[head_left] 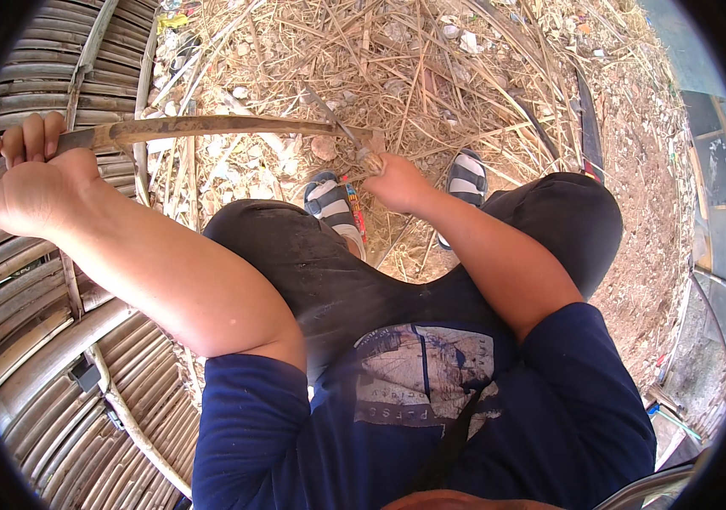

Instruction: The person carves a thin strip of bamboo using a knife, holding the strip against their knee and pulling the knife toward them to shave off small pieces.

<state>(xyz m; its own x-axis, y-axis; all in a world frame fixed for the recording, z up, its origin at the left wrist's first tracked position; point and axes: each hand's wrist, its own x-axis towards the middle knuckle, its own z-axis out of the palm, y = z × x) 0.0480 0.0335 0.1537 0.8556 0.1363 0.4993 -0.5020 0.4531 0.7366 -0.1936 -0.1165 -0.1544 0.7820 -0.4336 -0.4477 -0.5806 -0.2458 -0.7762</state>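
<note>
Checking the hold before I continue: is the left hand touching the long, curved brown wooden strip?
Touching. The head view shows the left hand gripping the brown wooden strip near its left end, fingers curled over it.

The left hand (36, 189) holds a wooden strip (210, 127), the right hand (398, 184) what seems a knife (369, 159) across it.

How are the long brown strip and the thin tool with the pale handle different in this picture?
The long brown strip is much longer than the thin tool. The strip runs roughly sideways, while the tool slants, its handle end at lower right. The left grip holds the strip's left end; the right grip holds the tool's pale handle. Both are held, and they cross in the picture.
</note>
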